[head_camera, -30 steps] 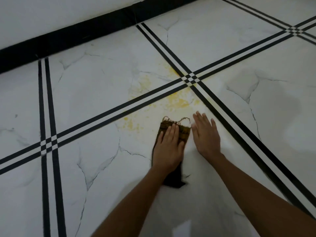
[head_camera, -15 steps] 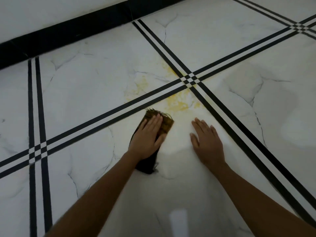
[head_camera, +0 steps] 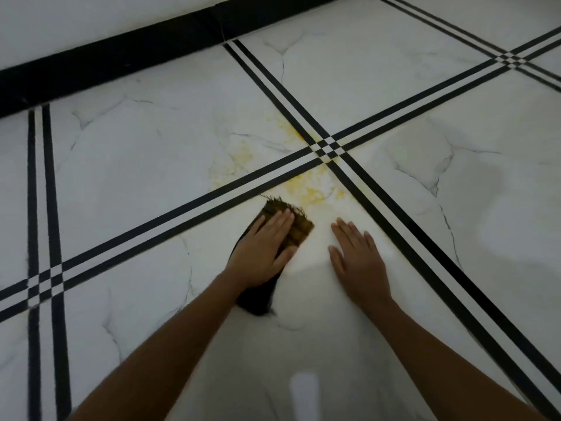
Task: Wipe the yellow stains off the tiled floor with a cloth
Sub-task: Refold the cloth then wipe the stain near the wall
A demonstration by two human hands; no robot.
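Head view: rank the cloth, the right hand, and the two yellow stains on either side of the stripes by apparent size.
1. cloth, though partly under the left hand
2. right hand
3. near stain and far stain: similar, with faint edges, so not ranked

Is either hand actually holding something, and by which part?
Nothing is gripped: the left hand presses flat on the middle of the cloth, and the right hand lies flat on the floor.
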